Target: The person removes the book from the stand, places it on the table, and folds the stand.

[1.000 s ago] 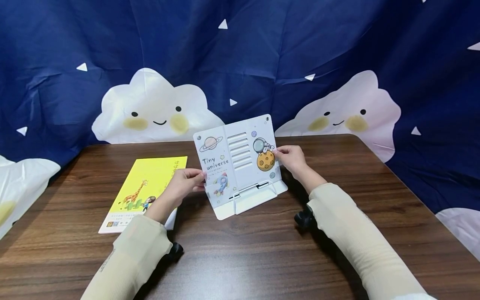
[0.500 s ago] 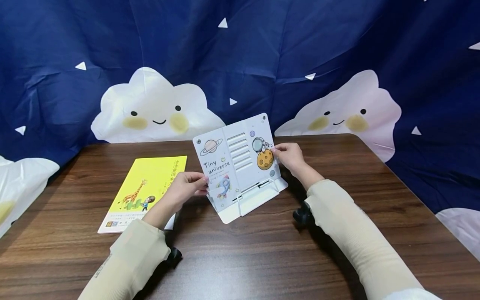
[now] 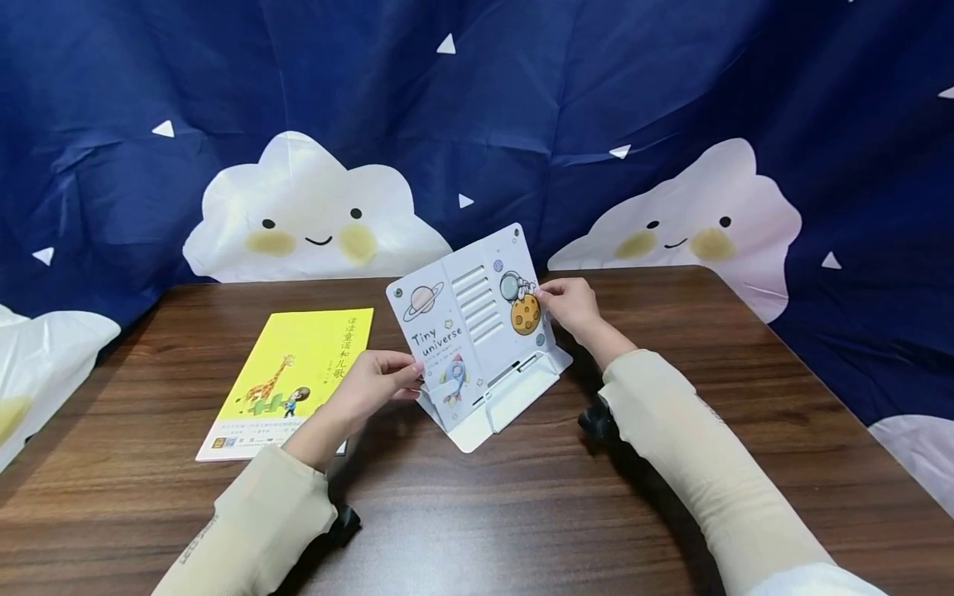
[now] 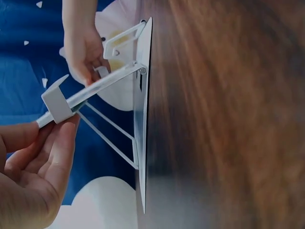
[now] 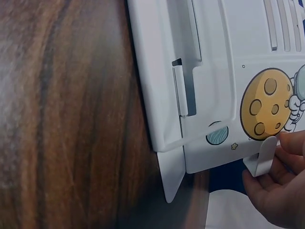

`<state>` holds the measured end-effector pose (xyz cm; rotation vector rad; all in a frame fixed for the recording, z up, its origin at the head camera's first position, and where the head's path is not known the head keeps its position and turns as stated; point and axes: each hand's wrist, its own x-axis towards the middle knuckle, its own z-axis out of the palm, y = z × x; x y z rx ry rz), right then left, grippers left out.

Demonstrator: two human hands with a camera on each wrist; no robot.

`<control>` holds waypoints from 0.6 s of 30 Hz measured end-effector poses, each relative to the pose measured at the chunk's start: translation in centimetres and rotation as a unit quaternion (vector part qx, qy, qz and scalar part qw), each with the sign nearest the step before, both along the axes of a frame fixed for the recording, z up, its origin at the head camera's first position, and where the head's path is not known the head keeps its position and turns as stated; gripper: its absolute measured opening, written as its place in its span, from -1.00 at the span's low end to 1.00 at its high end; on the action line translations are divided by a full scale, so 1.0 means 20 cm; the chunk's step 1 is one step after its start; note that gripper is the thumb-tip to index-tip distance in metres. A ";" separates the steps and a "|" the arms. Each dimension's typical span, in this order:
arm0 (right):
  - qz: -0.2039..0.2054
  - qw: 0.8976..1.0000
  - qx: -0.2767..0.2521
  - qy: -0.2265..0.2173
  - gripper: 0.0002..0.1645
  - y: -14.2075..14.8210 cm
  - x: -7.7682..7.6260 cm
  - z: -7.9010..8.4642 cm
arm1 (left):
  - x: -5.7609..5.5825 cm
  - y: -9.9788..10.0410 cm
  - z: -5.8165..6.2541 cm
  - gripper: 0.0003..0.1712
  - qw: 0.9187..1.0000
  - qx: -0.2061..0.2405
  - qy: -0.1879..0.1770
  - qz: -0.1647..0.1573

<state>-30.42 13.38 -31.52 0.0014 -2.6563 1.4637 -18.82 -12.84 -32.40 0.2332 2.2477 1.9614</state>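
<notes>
The white book stand (image 3: pixel 480 352) stands on the tabletop (image 3: pixel 477 530) between the left hand (image 3: pixel 378 382) and the right hand (image 3: pixel 572 303). Each hand's fingers (image 4: pixel 62 150) are nearly together, pinching a side edge of the tilted back panel. It carries slots (image 3: pixel 479 305), "Tiny universe" lettering (image 3: pixel 438 340), a ringed planet (image 3: pixel 422 300), a rocket (image 3: pixel 454 379), and an astronaut (image 3: pixel 511 286) on an orange moon (image 3: pixel 526 315).

White stand (image 3: pixel 484 352): smooth painted metal by the look of it, soft sheen | yellow booklet (image 3: pixel 298 348): paper, smooth cover | table (image 3: pixel 477 513): dark wood grain, glossy where light pools near me | backdrop (image 3: pixel 492 99): creased cloth, faint shine | cream sleeves (image 3: pixel 261 513): matt, finely ribbed fabric
</notes>
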 end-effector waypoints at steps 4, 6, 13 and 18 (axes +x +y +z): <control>0.003 1.000 -0.005 0.000 -0.74 0.00 0.00 0.00 | 0.02 0.02 0.00 -0.78 1.000 0.001 0.004 0.001; 0.005 1.000 -0.005 0.003 -0.74 0.00 -0.01 0.00 | 0.03 0.03 0.00 -0.78 1.000 -0.001 0.004 0.001; 0.015 0.999 0.035 0.018 -0.74 -0.02 -0.02 0.02 | 0.05 0.06 0.00 -0.81 0.999 -0.019 0.025 -0.006; 0.022 0.998 0.054 0.021 -0.74 -0.04 -0.05 0.02 | 0.08 0.07 0.00 -0.82 0.998 -0.034 0.045 -0.007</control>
